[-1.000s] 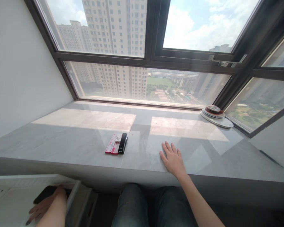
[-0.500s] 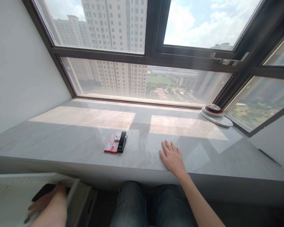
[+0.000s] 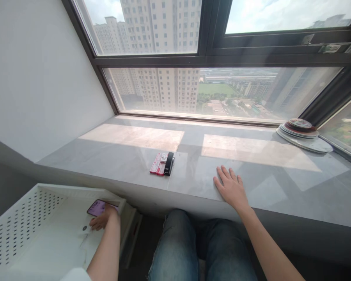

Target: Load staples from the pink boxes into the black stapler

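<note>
My left hand [image 3: 101, 220] reaches down into a white plastic bin [image 3: 38, 234] at the lower left. Its fingers are slightly bent and apart, beside a small dark round spot [image 3: 84, 228] on something pale. Partly behind that hand lies a phone [image 3: 96, 208] with a lit pinkish screen. My right hand [image 3: 230, 186] rests flat, palm down and fingers spread, on the grey stone windowsill [image 3: 193, 183]. To its left, a black stapler [image 3: 169, 164] lies against small red and white boxes [image 3: 158, 164].
At the sill's right end, a stack of round plates or discs [image 3: 302, 134] stands by the dark window frame [image 3: 152, 61]. The sill's front edge runs above my knees [image 3: 175, 242]. A white wall [image 3: 41, 78] closes off the left side.
The view has turned left, showing more of the bin. My left fingers have drawn in, closer to the dark round spot. The phone's screen now looks lit. My right hand stays on the sill.
</note>
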Motion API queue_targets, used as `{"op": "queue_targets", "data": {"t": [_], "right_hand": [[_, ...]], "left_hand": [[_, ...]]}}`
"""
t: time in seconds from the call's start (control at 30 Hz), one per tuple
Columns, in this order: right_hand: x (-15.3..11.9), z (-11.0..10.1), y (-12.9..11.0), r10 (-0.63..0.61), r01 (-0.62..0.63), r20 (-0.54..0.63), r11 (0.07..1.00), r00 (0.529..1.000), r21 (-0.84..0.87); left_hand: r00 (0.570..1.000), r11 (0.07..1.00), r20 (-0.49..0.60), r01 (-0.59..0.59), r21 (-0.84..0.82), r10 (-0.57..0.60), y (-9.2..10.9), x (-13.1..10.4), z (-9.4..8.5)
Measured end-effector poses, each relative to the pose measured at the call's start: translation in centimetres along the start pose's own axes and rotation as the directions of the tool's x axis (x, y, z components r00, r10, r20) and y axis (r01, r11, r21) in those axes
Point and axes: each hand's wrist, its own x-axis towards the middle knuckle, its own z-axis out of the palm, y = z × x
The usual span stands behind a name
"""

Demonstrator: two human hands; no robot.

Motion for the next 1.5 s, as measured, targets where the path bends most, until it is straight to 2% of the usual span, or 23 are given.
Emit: {"op": "queue_targets", "data": {"t": [0.1, 0.17, 0.27, 0.3, 0.37, 0.4, 0.43, 0.5, 0.53, 0.57, 0.6, 0.7, 0.83, 0.93, 1.0, 1.03, 1.07, 1.17, 1.2, 1.23, 1.3, 1.37, 1.5], "right_hand": [[0.0, 0.2, 0.2, -0.005, 0.005, -0.016, 1.0, 1.0, 0.02], [0.0, 0.3, 0.2, -0.007, 0.007, -0.018, 0.999, 1.0, 0.033], [0.0, 0.5, 0.3, -0.013, 0.015, -0.027, 0.999, 1.0, 0.046], [0.0, 0.5, 0.3, -0.014, 0.016, -0.032, 0.999, 0.999, 0.05], [-0.1, 0.6, 0.4, -0.013, 0.015, -0.037, 0.998, 0.999, 0.059], [-0.1, 0.6, 0.4, -0.011, 0.014, -0.037, 0.998, 0.999, 0.065], [-0.1, 0.5, 0.4, -0.01, 0.013, -0.035, 0.997, 0.999, 0.071], [-0.2, 0.4, 0.5, -0.006, 0.008, -0.027, 0.997, 1.0, 0.08], [-0.2, 0.3, 0.5, -0.003, 0.005, -0.023, 0.997, 1.0, 0.082], [-0.2, 0.3, 0.5, 0.0, 0.002, -0.021, 0.997, 1.0, 0.082], [-0.2, 0.2, 0.4, 0.003, -0.001, -0.023, 0.997, 1.0, 0.081], [-0.2, 0.1, 0.4, 0.002, 0.001, -0.04, 0.997, 0.999, 0.074], [-0.2, 0.2, 0.5, -0.001, 0.004, -0.048, 0.998, 0.999, 0.068], [-0.2, 0.1, 0.5, 0.003, 0.0, -0.037, 0.998, 0.999, 0.067], [-0.2, 0.0, 0.6, 0.006, -0.004, -0.03, 0.998, 1.0, 0.067], [-0.2, 0.0, 0.6, 0.007, -0.005, -0.028, 0.998, 1.0, 0.066], [-0.1, -0.1, 0.7, 0.008, -0.006, -0.027, 0.998, 1.0, 0.064], [-0.1, -0.1, 0.7, 0.005, -0.004, -0.022, 0.998, 1.0, 0.062], [-0.1, -0.2, 0.7, 0.006, -0.005, -0.017, 0.998, 1.0, 0.064], [-0.1, -0.2, 0.6, 0.008, -0.008, -0.01, 0.998, 1.0, 0.066], [-0.2, -0.3, 0.6, 0.015, -0.015, 0.005, 0.997, 1.0, 0.07], [-0.2, -0.2, 0.6, 0.024, -0.024, 0.009, 0.997, 1.0, 0.08], [0.3, -0.4, 0.8, 0.045, -0.049, 0.028, 0.985, 0.999, 0.166]], "left_hand": [[0.986, 0.99, -0.089, 0.14, -0.004, -0.14, 0.2, -2.5, -0.5], [0.994, 0.996, -0.062, 0.087, -0.031, -0.088, 1.1, -4.9, -1.5], [0.977, 0.97, 0.052, -0.199, -0.136, 0.208, 4.2, -9.5, -4.4], [0.922, 0.907, 0.092, -0.348, -0.235, 0.377, 5.8, -11.3, -5.6], [0.751, 0.731, 0.165, -0.526, -0.436, 0.639, 9.6, -14.9, -7.8], [0.617, 0.625, 0.227, -0.564, -0.54, 0.753, 11.6, -16.6, -8.7], [0.447, 0.515, 0.283, -0.575, -0.636, 0.849, 13.7, -18.2, -9.3], [0.137, 0.357, 0.342, -0.57, -0.741, 0.93, 17.5, -21.0, -9.7], [0.016, 0.303, 0.36, -0.575, -0.76, 0.933, 19.1, -22.1, -9.4], [-0.071, 0.268, 0.378, -0.587, -0.764, 0.923, 20.4, -23.0, -8.9], [-0.129, 0.245, 0.401, -0.613, -0.751, 0.907, 21.3, -23.8, -8.3], [-0.209, 0.202, 0.482, -0.718, -0.666, 0.851, 22.2, -25.5, -6.0], [-0.225, 0.183, 0.527, -0.769, -0.612, 0.82, 21.2, -26.4, -4.7], [-0.197, 0.217, 0.492, -0.719, -0.661, 0.848, 21.0, -26.1, -5.5], [-0.142, 0.273, 0.475, -0.663, -0.697, 0.868, 21.1, -25.1, -6.4], [-0.081, 0.313, 0.471, -0.648, -0.695, 0.878, 21.2, -24.2, -6.8], [0.006, 0.357, 0.464, -0.648, -0.673, 0.886, 21.3, -23.2, -7.2], [0.334, 0.498, 0.386, -0.717, -0.487, 0.86, 21.2, -19.5, -7.9], [0.403, 0.533, 0.365, -0.739, -0.411, 0.839, 21.2, -18.4, -7.9], [0.441, 0.556, 0.36, -0.757, -0.342, 0.822, 21.1, -17.4, -7.8], [0.446, 0.563, 0.399, -0.788, -0.25, 0.801, 20.9, -16.3, -7.6], [0.414, 0.546, 0.445, -0.807, -0.224, 0.794, 20.8, -16.4, -7.2], [0.37, 0.555, 0.498, -0.777, -0.297, 0.784, 20.7, -20.1, -7.0]]}}
